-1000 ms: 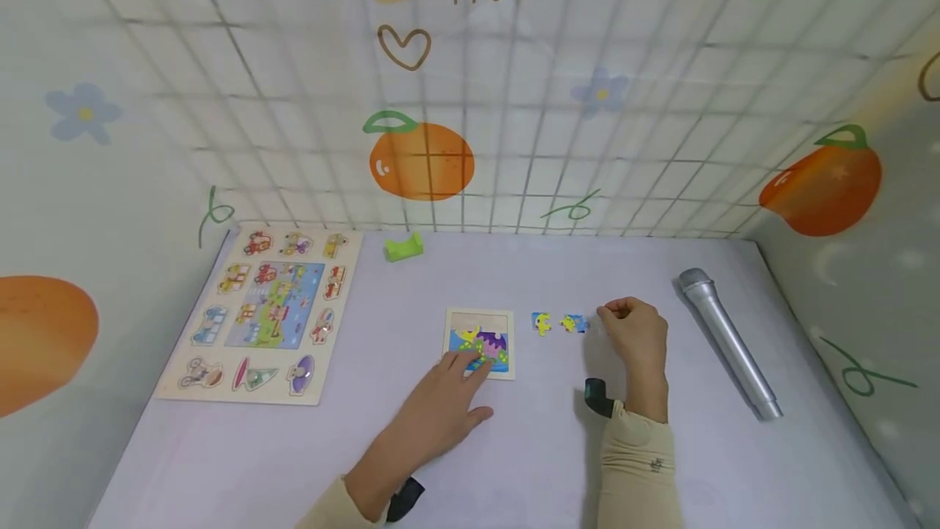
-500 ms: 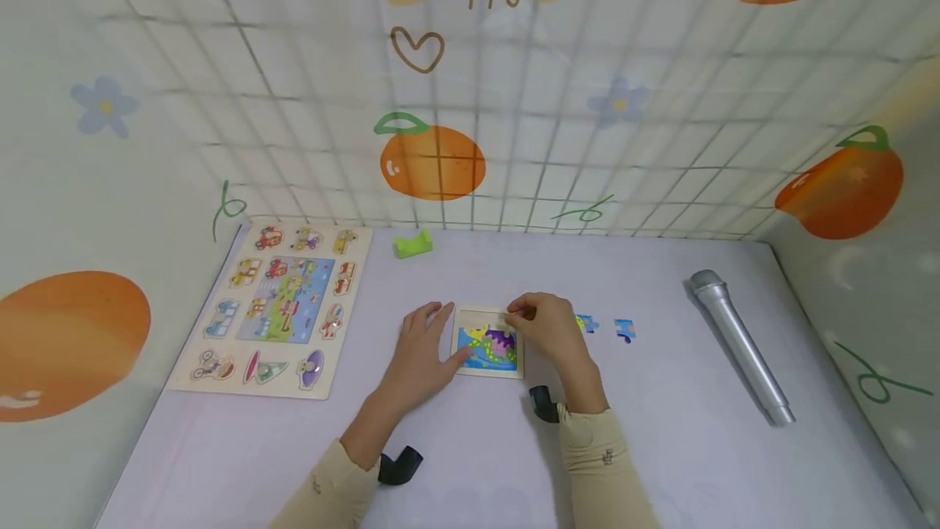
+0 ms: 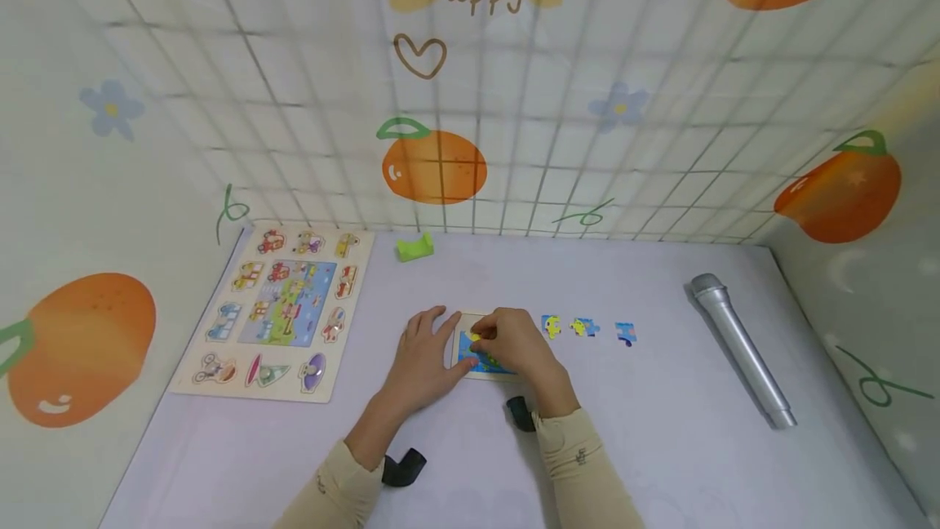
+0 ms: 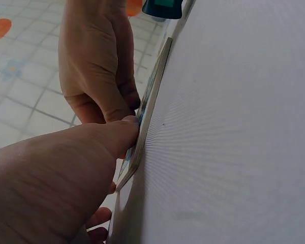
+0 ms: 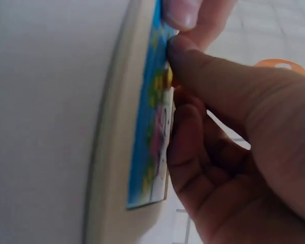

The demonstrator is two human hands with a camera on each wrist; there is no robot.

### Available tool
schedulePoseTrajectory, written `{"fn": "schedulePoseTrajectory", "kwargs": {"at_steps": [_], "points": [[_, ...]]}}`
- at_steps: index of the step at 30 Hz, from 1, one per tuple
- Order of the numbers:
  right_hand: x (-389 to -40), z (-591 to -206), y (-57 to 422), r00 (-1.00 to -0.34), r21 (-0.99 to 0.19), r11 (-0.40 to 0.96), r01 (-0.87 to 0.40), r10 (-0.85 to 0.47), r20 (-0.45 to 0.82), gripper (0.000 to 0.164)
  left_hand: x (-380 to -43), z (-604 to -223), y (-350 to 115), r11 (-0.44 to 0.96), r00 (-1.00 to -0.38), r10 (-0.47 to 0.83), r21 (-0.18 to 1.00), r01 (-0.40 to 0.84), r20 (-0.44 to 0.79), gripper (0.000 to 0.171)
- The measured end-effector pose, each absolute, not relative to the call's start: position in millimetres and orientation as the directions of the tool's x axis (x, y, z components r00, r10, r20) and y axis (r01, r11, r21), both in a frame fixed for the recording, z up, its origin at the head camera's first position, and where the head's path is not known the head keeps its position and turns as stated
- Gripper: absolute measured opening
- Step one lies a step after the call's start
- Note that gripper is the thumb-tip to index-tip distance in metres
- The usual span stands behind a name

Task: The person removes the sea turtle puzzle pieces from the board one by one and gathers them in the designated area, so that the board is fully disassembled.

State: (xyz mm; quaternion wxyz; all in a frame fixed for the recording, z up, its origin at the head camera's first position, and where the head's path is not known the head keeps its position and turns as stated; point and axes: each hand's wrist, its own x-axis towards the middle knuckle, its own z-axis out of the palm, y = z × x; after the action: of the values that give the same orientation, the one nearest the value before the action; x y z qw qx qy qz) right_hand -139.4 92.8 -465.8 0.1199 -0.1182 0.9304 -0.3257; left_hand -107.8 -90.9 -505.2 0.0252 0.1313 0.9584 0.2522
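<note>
A small square jigsaw puzzle in a wooden frame (image 3: 494, 377) lies on the table between both hands. My left hand (image 3: 422, 362) is at its left side, fingers extended by the upper left corner and thumb on its lower left part. In the left wrist view that thumb (image 4: 123, 128) rests on the puzzle's face. My right hand (image 3: 517, 341) covers much of the picture. Thumb and fingers appear to pinch a yellow puzzle piece (image 5: 169, 76) at the board. Three loose pieces lie to the right: one yellow and blue (image 3: 551, 326), another alike (image 3: 583, 326), and a blue-purple one (image 3: 626, 333).
A larger wooden peg puzzle (image 3: 279, 308) with vehicle shapes lies at the left. A small green block (image 3: 415, 247) sits near the back edge. The silver toy microphone (image 3: 742, 349) lies at the right. Patterned cloth walls (image 3: 507, 88) surround the table.
My right hand has moved left from the loose pieces to the puzzle, leaving the blue-purple piece on the table. My left hand has shifted from the puzzle's face to its left edge.
</note>
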Motion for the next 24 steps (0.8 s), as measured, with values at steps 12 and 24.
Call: {"fn": "schedulePoseTrajectory", "kwargs": {"at_steps": [12, 24], "points": [[-141.3, -469.5, 93.1, -0.940, -0.639, 0.757, -0.135, -0.302, -0.159, 0.017, -107.5, -502.4, -90.5, 0.839, -0.964, 0.267, 0.487, 0.242, 0.018, 0.081], [-142.6, -473.7, 99.0, -0.947, -0.689, 0.716, -0.116, -0.289, -0.141, 0.004, -106.5, -501.1, -90.3, 0.839, -0.966, 0.260, 0.495, 0.226, 0.001, 0.081]]}}
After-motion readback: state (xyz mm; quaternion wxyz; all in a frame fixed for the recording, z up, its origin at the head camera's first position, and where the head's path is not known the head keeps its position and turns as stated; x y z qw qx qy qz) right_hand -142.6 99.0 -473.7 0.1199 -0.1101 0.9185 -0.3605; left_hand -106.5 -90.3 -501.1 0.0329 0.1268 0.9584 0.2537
